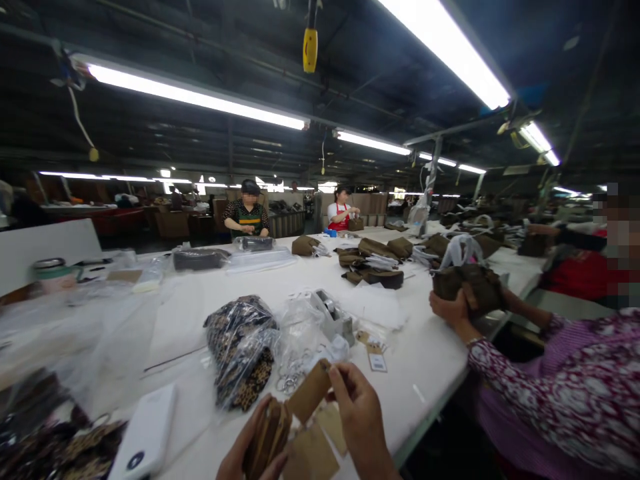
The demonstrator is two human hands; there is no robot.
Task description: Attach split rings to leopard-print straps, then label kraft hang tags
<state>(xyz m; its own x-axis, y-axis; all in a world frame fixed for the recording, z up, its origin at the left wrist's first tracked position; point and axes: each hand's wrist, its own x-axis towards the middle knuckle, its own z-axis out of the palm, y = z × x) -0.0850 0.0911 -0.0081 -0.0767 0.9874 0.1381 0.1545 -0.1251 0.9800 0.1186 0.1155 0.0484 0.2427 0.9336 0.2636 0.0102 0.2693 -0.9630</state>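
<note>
My left hand is wrapped round a stack of brown tags at the bottom middle. Just to its right, my right hand pinches the upper corner of a single brown tag between thumb and fingers. More brown cards lie on the table below that tag, partly hidden by my hands. Metal rings in clear plastic lie just beyond the held tag. A clear bag of leopard-patterned material rests behind my left hand.
A white device lies at lower left. On the right, a person's hands hold a brown bag over the white table. Brown bags are piled further back, where two people stand.
</note>
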